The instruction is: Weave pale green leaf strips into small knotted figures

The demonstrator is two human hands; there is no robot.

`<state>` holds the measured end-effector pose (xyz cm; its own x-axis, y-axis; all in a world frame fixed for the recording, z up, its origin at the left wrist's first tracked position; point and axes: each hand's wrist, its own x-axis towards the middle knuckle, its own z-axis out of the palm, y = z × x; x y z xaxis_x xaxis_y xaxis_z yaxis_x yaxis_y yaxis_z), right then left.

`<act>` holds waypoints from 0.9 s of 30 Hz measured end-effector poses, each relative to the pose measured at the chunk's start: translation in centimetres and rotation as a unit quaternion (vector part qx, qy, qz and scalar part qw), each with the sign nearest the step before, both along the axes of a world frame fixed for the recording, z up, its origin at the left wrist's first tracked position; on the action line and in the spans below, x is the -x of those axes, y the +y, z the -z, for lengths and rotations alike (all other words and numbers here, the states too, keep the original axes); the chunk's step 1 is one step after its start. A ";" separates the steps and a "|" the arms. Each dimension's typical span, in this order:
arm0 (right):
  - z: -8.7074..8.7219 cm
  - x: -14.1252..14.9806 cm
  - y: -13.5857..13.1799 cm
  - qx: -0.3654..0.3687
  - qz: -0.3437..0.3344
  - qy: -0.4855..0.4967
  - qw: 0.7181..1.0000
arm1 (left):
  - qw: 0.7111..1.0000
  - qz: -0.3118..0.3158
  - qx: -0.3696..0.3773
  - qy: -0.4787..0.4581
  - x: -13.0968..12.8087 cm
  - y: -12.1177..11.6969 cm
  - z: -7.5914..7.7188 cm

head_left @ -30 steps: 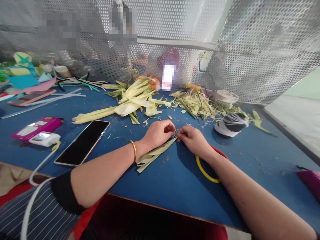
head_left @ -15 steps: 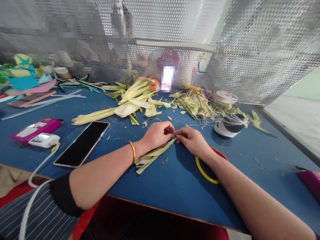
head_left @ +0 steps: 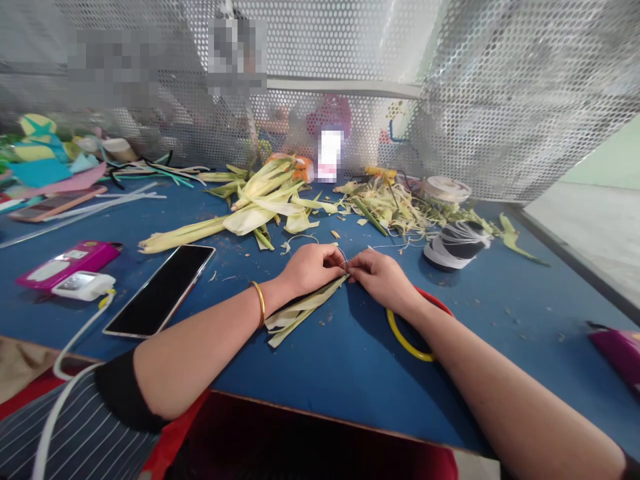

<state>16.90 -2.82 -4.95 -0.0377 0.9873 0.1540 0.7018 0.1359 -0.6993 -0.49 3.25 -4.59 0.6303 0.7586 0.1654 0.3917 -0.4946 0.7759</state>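
My left hand is closed in a pinch near the narrow tip of a bundle of pale corn husk strips. Below my left palm and wrist, the strips fan out over the blue table. Fingertip to fingertip with it, my right hand pinches thin white thread at the same tip. A loop of the thread rises between the fingers; its exact path there is too fine to follow. The thread runs back towards a dark spool wound with white thread. Under my right wrist lies a red and yellow ring.
A larger pile of corn husks and shredded husk lie at the back, before a perforated metal screen. A phone and a purple device with a white cable sit at left. A tape roll is behind the spool.
My fingertips have drawn closer together at the husk tip, and a thread loop now stands above them. The whole view has shifted slightly.
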 end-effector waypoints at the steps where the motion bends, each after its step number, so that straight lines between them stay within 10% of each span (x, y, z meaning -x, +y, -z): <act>1: 0.0 0.0 0.0 0.003 -0.001 -0.001 1.000 | 1.000 -0.001 -0.006 0.001 0.0 0.0 0.0; 27: 0.0 0.2 0.1 0.043 0.036 0.113 0.992 | 0.991 -0.053 -0.117 0.030 -0.3 -0.7 0.1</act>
<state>16.74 -2.77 -4.94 0.0591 0.9961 0.0657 0.5321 0.0243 -0.8463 -0.14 2.59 -4.69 0.5623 0.7669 0.3093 0.4932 -0.6113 0.6190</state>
